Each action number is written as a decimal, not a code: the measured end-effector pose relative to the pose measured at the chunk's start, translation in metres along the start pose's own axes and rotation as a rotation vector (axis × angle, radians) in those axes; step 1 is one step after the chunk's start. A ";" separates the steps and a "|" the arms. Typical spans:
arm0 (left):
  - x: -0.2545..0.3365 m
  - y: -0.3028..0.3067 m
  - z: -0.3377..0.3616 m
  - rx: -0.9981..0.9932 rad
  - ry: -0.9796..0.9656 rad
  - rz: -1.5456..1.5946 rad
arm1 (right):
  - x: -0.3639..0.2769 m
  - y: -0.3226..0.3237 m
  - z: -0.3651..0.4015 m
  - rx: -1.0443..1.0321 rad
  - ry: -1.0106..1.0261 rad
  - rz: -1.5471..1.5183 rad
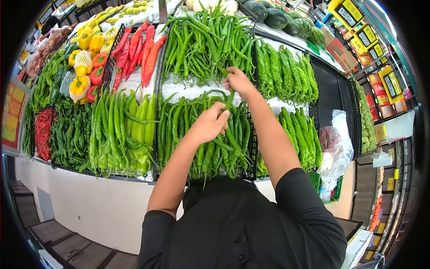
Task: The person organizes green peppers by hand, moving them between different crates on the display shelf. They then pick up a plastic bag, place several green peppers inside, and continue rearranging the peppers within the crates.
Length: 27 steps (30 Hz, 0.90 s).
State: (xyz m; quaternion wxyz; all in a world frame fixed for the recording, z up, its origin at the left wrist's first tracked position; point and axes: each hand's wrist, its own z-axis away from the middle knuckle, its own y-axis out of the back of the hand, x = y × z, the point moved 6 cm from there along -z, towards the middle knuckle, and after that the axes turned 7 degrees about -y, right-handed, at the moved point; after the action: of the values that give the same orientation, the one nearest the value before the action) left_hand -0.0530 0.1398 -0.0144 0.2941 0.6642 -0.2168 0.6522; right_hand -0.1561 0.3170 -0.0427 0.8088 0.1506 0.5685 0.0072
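Green chilli (229,100): gripping near end with partly curled left hand (208,123). Suspending it over back edge of front pepper pile (177,119), pointing long axis away from body, tilting slightly in view; not making out stem end from tip. Gripping far end with curled right hand (240,84). Crossing above black crate edge (252,154) with right forearm (269,123). Leaving open room on white paper (278,106) beyond that edge, between right-side pepper rows (302,136).

Pepper (230,98) partly hid. by R hand (240,84); fine print on price tags (391,84) too sm.
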 end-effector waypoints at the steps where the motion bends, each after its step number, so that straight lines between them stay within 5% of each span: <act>1: -0.005 -0.001 0.000 -0.016 -0.030 0.014 | -0.001 0.007 0.000 -0.007 -0.041 -0.015; 6: -0.028 0.009 0.005 0.005 -0.082 0.003 | -0.008 0.037 -0.006 -0.254 -0.175 0.094; 10: -0.038 0.026 0.019 0.049 -0.054 0.005 | -0.032 0.050 -0.015 -0.228 -0.168 0.382; 14: -0.043 0.040 0.036 0.108 -0.040 0.016 | -0.064 0.058 -0.051 0.077 0.383 0.960; 18: -0.048 0.048 0.046 0.130 -0.010 -0.014 | -0.070 0.045 -0.051 0.113 0.405 1.073; 23: -0.052 0.053 0.053 0.164 -0.021 -0.064 | -0.030 0.013 -0.041 -0.323 0.383 1.183; 27: -0.052 0.066 0.077 0.345 -0.126 -0.305 | -0.056 0.012 0.034 -0.358 0.007 0.826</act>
State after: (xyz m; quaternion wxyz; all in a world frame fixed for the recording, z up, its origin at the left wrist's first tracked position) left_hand -0.0434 0.0341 -0.0571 0.2572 0.7690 -0.0171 0.5849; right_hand -0.1430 0.3102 0.0220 0.7495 0.2226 0.4531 0.4282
